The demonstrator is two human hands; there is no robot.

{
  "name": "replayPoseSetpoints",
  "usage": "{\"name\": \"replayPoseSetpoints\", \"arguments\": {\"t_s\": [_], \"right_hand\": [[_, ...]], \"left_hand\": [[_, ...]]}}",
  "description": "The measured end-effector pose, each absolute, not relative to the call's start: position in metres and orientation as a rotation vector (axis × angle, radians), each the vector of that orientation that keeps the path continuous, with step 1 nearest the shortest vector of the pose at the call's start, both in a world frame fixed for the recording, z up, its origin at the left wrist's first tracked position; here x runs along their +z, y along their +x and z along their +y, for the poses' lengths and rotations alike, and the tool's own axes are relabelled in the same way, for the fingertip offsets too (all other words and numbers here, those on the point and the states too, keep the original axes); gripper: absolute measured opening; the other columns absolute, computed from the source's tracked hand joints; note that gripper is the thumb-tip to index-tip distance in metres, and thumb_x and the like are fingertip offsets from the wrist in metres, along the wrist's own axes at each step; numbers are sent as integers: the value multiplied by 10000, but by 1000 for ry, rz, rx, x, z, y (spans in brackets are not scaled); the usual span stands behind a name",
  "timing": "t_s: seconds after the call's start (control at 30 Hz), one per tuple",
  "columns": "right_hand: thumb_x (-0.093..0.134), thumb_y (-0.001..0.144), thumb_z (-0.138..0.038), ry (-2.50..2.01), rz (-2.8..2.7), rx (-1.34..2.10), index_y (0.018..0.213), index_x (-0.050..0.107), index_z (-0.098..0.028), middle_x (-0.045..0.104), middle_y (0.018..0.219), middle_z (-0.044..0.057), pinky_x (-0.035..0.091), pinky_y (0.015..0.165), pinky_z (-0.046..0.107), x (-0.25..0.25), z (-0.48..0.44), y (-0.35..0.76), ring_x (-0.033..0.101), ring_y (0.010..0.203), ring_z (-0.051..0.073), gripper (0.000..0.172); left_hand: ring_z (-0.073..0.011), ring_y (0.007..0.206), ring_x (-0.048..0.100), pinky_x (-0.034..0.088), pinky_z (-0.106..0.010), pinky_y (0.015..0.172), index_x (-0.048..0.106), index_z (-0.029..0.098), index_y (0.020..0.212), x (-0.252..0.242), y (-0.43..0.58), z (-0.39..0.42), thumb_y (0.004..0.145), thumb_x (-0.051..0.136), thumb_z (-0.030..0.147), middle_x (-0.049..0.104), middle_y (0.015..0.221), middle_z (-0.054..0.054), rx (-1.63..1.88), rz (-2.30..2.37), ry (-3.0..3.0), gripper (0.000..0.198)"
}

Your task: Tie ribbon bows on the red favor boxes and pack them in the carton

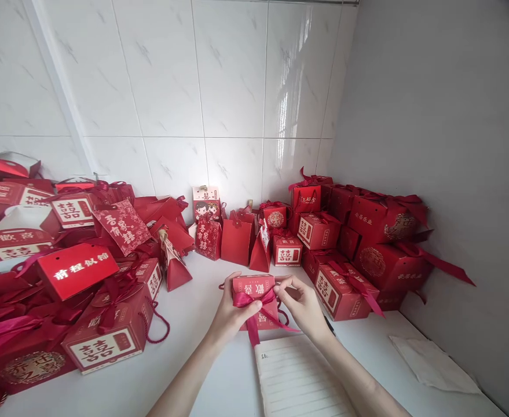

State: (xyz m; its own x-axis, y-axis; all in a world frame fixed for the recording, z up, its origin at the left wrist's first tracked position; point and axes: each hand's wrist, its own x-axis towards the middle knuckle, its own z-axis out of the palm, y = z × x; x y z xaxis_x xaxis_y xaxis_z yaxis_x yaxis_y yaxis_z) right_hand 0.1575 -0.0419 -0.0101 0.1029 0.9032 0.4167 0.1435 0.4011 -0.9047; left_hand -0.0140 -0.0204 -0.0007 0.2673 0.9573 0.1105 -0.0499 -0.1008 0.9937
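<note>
A small red gift box with gold and white characters is between my hands at the middle of the table. Around it runs a magenta ribbon tied in a bow, its tails hanging down the front. My left hand grips the box from its left side, the thumb pressed on the bow's centre. At the upper right of the box, my right hand pinches the ribbon's loop between thumb and fingers. Part of a cord handle shows beside the right hand.
An open lined notebook lies below the box, a dark pen by my right forearm. Red gift boxes heap up at the left; more boxes are stacked at the right. A white cloth lies near the grey wall.
</note>
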Motion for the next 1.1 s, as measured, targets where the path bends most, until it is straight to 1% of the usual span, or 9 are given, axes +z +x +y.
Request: {"name": "replayPoseSetpoints", "arguments": {"t_s": [0.23,0.43,0.53,0.63,0.7,0.77,0.83,1.0,1.1], "right_hand": [[574,792,-510,-1027,-1376,725,688,523,-187,627,933,89,484,736,313,-10,-44,154,604,848,228,343],[518,819,-525,-1013,-1257,698,880,460,-229,589,896,31,471,673,283,-11,-46,154,585,750,172,308],[479,825,-551,-1088,-1283,662,718,451,-216,539,659,-7,437,597,270,-12,-45,157,527,594,152,353],[404,837,-589,-1189,-1461,822,574,444,-198,468,489,-16,388,524,260,-13,-47,154,463,479,135,473],[440,818,-589,-1208,-1578,990,604,506,-172,496,524,-9,371,494,247,-16,-49,146,470,460,122,473],[503,789,-574,-1177,-1646,1123,722,562,-152,544,637,2,360,468,229,-20,-49,136,488,455,107,432],[524,777,-575,-1124,-1651,1177,779,558,-153,554,705,4,345,446,217,-25,-49,127,493,447,94,424],[468,810,-581,-1048,-1652,1192,571,434,-179,454,470,-37,329,461,216,-34,-47,120,434,419,91,469],[494,805,-525,-1012,-1679,1253,540,419,-183,447,472,-36,341,462,212,-34,-49,121,436,431,92,439]], "left_hand": [[-217,997,575,477,-344,834,339,230,1134,-1,-18,-17,621,698,303,542,1090,-50,1063,902,1395,630],[-198,893,602,496,-334,760,349,236,1118,-7,-13,-14,648,688,347,566,999,-27,1198,1034,1366,590],[-204,917,598,491,-327,763,380,222,1056,-10,-14,-9,679,675,375,575,1008,-46,1313,1107,1284,503],[-209,911,605,487,-331,759,386,214,1005,-10,-14,-6,685,676,393,594,991,-55,1391,1167,1147,468],[-210,903,609,488,-332,752,382,214,1002,-10,-13,-7,680,683,392,598,989,-58,1423,1175,1079,475],[-214,904,610,491,-334,744,379,217,1009,-10,-10,-9,667,695,377,596,996,-62,1445,1163,1054,492],[-218,912,607,494,-335,741,371,218,1032,-11,-8,-11,655,704,364,589,1006,-66,1447,1142,1071,524],[-218,918,603,492,-328,745,362,204,1061,-10,-5,-14,636,710,360,583,1004,-73,1425,1106,1118,571],[-210,911,600,486,-317,746,371,204,1050,-9,-5,-13,637,703,358,582,993,-66,1415,1119,1144,551]]}}
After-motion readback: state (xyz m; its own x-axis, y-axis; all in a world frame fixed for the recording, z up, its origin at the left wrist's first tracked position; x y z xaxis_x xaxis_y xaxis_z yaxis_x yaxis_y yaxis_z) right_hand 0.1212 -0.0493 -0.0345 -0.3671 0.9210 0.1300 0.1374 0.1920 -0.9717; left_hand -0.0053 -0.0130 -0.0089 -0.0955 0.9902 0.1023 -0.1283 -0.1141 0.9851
